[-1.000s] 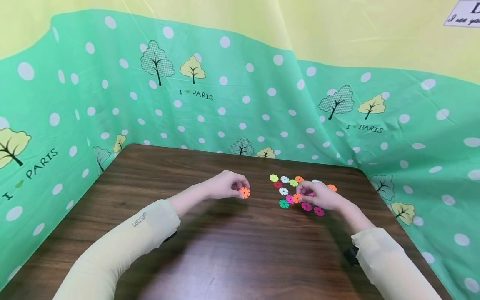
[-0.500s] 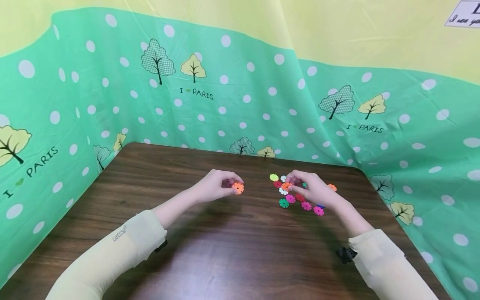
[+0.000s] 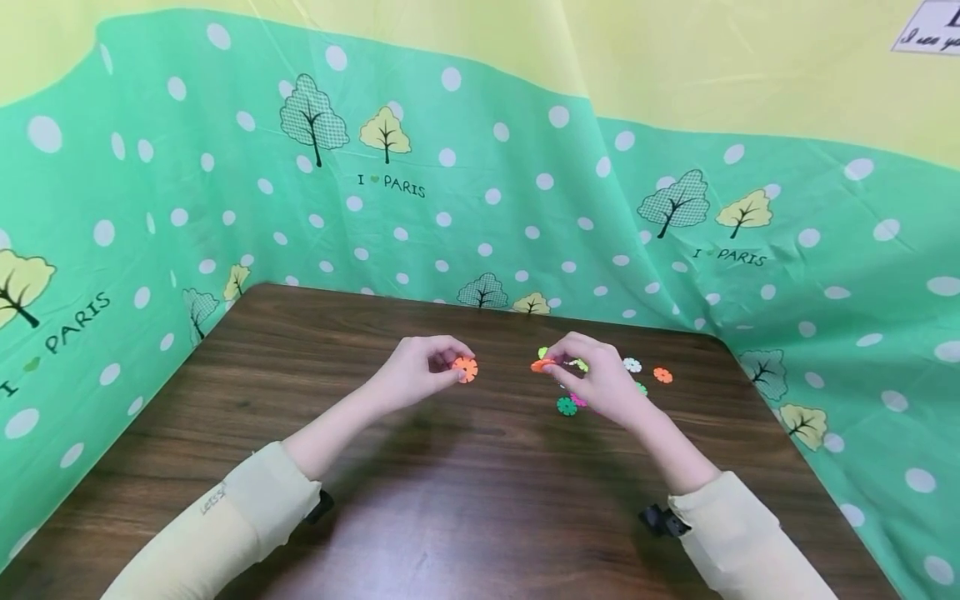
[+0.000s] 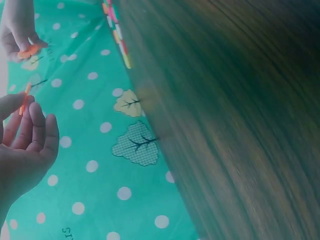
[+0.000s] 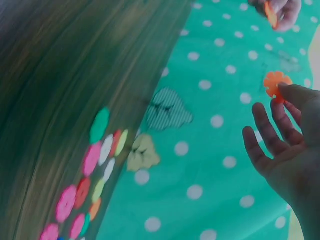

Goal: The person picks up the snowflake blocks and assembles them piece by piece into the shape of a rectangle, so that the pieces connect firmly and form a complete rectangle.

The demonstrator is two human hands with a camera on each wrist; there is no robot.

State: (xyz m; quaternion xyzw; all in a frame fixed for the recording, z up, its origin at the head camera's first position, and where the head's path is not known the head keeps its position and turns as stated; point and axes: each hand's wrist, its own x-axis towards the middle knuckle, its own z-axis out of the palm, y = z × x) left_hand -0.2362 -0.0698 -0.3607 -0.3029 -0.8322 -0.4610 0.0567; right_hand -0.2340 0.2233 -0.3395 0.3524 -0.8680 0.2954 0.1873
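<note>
Between thumb and fingertips, my left hand (image 3: 416, 367) pinches an orange notched flower-shaped disc (image 3: 467, 369), its flat face towards the head camera. A second orange notched disc (image 3: 542, 365) is pinched by my right hand (image 3: 600, 375), seen nearly edge-on in the head view. Both hands are raised above the table, facing each other with a gap between the two discs. In the right wrist view the right hand's disc (image 5: 275, 84) sits between thumb and index finger, the other fingers spread loosely. The left wrist view shows the left hand's disc (image 4: 24, 99) edge-on.
Several loose notched discs lie on the dark wooden table (image 3: 450, 500), partly hidden by my right hand: a green disc (image 3: 566, 406), a white disc (image 3: 632, 365) and an orange disc (image 3: 662, 375) among them. A green dotted curtain (image 3: 420, 250) stands behind the table.
My right hand has lifted an orange disc from the pile and moved left with it. My left hand has drawn slightly left and away, still holding its orange disc.
</note>
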